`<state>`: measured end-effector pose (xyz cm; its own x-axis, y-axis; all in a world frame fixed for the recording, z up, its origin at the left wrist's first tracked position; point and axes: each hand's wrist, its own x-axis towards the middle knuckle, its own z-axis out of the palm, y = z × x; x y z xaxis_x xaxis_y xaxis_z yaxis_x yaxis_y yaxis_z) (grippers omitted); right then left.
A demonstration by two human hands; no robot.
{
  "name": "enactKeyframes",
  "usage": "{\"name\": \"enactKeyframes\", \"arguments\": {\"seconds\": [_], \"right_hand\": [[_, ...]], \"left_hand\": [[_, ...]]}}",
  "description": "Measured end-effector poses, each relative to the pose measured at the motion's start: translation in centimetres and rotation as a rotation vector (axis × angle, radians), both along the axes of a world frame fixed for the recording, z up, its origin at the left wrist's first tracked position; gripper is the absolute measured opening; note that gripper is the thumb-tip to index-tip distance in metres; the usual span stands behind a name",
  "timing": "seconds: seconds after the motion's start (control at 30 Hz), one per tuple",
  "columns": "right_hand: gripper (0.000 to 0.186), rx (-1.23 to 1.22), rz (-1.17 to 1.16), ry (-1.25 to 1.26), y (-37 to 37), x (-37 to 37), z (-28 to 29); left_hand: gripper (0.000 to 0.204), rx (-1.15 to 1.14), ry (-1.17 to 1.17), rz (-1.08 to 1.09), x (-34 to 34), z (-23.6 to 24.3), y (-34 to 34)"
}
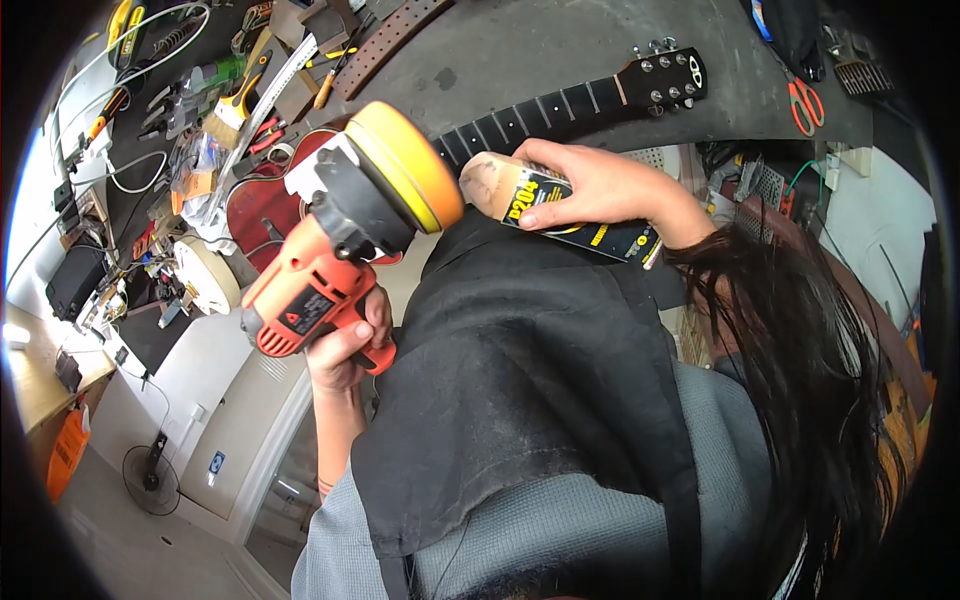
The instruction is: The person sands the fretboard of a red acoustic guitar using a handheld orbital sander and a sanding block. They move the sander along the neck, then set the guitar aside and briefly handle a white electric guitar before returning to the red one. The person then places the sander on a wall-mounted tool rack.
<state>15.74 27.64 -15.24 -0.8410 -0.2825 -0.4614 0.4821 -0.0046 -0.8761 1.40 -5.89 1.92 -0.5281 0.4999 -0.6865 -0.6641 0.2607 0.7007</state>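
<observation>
My left hand (345,345) grips the handle of a red power polisher (295,285), with its round yellow-and-orange foam pad (405,165) raised toward the centre. My right hand (580,190) is closed around a black container (610,237) with yellow print and a pale tan upper part, just right of the pad. Behind both, on the dark bench, lies a red-bodied guitar (250,210) with a dark fretboard (550,110); the polisher hides part of its body.
Brushes (235,105), tools and cables crowd the dark bench (465,50) on the left. Orange-handled scissors (805,110) lie at the back right. A fan (150,470) stands lower left. A black apron (530,380) and long dark hair (810,350) fill the lower view.
</observation>
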Motion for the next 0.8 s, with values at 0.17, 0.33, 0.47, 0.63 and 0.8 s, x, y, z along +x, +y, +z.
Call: {"name": "enactKeyframes", "arguments": {"seconds": [0.17,0.33,0.47,0.63,0.8], "right_hand": [[0.086,0.081,0.02,0.059,-1.6,0.4,-0.1],[0.085,0.087,0.028,0.063,-2.5,0.5,0.3],[0.086,0.079,0.026,0.06,-2.7,0.7,0.2],[0.086,0.065,0.052,0.046,-3.0,0.8,0.0],[0.086,0.05,0.054,0.03,-3.1,1.1,-0.3]], "left_hand": [[0.063,-0.046,0.027,0.027,1.4,-0.2,-0.3],[0.061,-0.138,0.066,-0.01,1.8,0.0,0.3],[0.054,-0.099,0.034,0.001,1.9,-0.1,0.1],[0.056,-0.104,0.017,0.036,2.1,-0.2,0.2],[0.055,-0.143,0.044,0.012,2.0,-0.4,0.4]]}}
